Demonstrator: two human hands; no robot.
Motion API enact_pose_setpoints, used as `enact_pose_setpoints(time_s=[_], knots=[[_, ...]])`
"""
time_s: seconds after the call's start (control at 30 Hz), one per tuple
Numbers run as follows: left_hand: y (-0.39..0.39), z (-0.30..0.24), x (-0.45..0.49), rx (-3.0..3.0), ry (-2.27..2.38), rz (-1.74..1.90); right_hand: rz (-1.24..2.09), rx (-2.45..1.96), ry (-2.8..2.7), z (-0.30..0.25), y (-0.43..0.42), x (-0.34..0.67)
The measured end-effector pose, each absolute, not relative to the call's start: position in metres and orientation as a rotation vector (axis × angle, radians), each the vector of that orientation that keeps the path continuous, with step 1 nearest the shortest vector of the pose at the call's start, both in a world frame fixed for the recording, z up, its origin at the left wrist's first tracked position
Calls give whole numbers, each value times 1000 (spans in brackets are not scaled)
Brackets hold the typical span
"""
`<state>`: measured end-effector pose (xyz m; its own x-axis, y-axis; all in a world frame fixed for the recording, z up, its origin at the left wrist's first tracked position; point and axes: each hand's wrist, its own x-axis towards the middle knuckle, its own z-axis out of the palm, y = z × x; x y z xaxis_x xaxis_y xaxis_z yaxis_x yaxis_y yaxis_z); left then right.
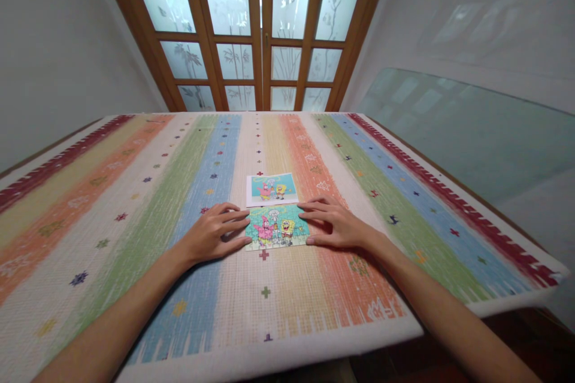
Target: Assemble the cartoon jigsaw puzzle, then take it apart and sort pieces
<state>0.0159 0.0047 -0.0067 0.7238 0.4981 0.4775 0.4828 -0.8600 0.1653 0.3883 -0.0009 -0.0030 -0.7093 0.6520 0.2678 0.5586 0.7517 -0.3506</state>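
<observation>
An assembled jigsaw puzzle (277,228) with cartoon characters on a teal ground lies flat on the striped cloth. Just beyond it is a reference picture card (272,190) showing the same scene, with a white border. My left hand (215,232) rests at the puzzle's left side, fingers apart, tips touching that edge. On the opposite side, my right hand (339,224) has its fingers spread, with the tips at the right edge and upper right corner. Some edge pieces are partly covered by the fingertips.
A striped, patterned cloth (179,191) covers the table, whose front edge runs close to my forearms. Beyond the far edge stand wooden doors with frosted panes (238,9). A large glass sheet (471,125) leans on the wall at the right.
</observation>
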Motion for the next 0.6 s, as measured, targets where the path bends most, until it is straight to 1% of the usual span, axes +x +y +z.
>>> enact_pose_setpoints(time_s=[0.6], knots=[[3,-11,19,2819,825,824,320,-940,-2576,-7,-2,385]])
